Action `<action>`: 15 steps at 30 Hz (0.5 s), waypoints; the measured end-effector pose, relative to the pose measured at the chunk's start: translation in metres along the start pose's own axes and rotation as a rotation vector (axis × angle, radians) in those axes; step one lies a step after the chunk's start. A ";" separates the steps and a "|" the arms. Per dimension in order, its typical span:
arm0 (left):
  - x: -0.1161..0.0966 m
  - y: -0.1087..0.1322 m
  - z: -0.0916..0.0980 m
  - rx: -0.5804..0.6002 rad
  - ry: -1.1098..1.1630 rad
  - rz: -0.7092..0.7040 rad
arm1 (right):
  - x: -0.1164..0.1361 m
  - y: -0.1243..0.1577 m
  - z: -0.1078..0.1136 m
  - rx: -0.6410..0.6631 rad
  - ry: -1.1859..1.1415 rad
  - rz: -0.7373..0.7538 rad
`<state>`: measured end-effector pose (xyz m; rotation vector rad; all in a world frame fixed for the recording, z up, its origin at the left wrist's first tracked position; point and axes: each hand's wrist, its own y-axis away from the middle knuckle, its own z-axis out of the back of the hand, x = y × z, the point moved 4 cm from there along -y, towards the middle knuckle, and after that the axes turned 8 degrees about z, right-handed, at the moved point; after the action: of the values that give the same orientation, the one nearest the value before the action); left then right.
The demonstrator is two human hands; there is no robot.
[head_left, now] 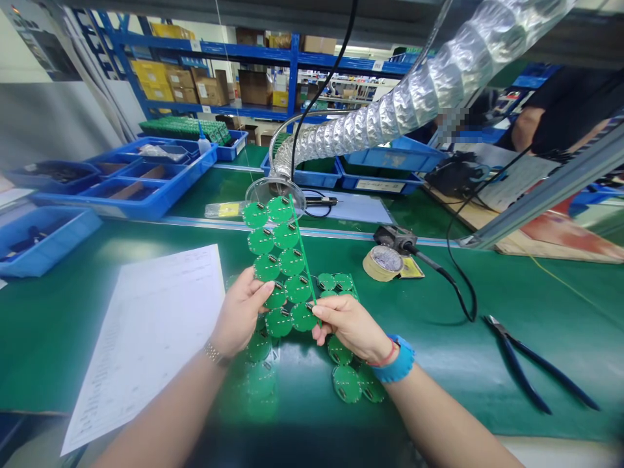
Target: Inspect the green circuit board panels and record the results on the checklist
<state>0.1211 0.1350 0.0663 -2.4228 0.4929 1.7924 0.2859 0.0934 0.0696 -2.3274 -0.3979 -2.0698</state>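
Note:
A green circuit board panel (284,264), made of round boards in two columns with small parts on them, is raised above the bench, tilted towards me. My left hand (242,311) pinches its left edge between thumb and fingers. At the lower right corner, by the thin edge strip, my right hand (348,323) is closed on the same panel. A second panel of round boards (347,383) lies on the bench beneath my right hand, which partly hides it. Below the held panel, faint green round shapes (262,377) show on the shiny surface; whether boards or reflections, I cannot tell.
Printed paper (151,331) lies at left, near blue bins (146,201). To the right are cutting pliers (529,364), a soldering iron stand (394,237) and a round tin (383,262). A foil exhaust duct (375,117) hangs over the middle. Another person's arm (528,128) shows at far right.

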 end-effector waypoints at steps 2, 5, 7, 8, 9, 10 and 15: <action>0.000 0.000 0.000 0.002 0.000 0.003 | -0.001 -0.001 0.001 -0.001 0.002 -0.001; 0.001 0.000 0.000 0.001 0.007 0.010 | -0.002 -0.001 0.001 -0.003 -0.002 0.015; 0.001 -0.001 0.000 -0.003 0.028 0.017 | -0.002 -0.001 0.000 0.004 -0.003 0.013; 0.001 -0.001 0.000 -0.004 0.044 0.021 | -0.002 -0.001 0.000 0.011 -0.009 0.008; 0.001 -0.001 0.000 -0.002 0.062 0.027 | -0.002 -0.001 0.000 0.018 -0.021 0.006; 0.001 -0.002 0.000 0.004 0.075 0.034 | -0.001 0.000 -0.001 0.026 -0.040 0.004; 0.002 -0.002 -0.001 0.039 0.064 0.057 | -0.001 -0.002 0.001 0.058 -0.084 0.011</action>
<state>0.1233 0.1359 0.0647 -2.4701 0.6036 1.7143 0.2863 0.0950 0.0678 -2.3834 -0.4391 -1.9333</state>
